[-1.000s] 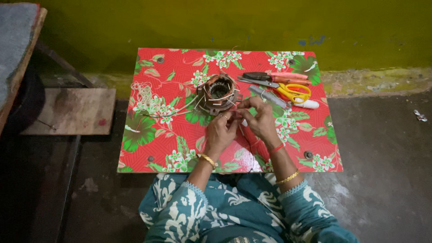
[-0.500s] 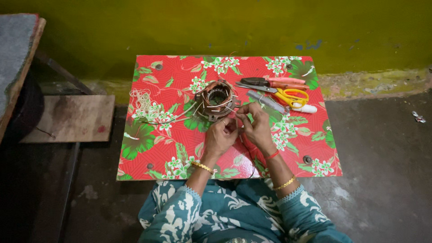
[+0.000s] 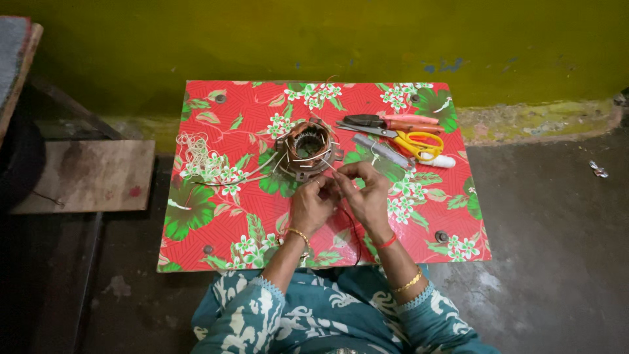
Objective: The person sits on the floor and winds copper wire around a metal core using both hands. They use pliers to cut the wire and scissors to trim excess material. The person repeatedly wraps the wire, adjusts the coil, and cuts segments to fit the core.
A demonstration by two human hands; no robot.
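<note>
While stator (image 3: 308,148) sits on counter (image 3: 216,223) just beyond both hands, left fingers (image 3: 317,191) and right fingers (image 3: 347,176) pinching thin wire (image 3: 331,168) beside it

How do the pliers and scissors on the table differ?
The pliers have pink-red handles and dark jaws; the scissors have yellow loop handles. The pliers lie nearer the wall, the scissors nearer the right hand. Both lie flat on the floral table, untouched, blades or jaws pointing left.
</note>
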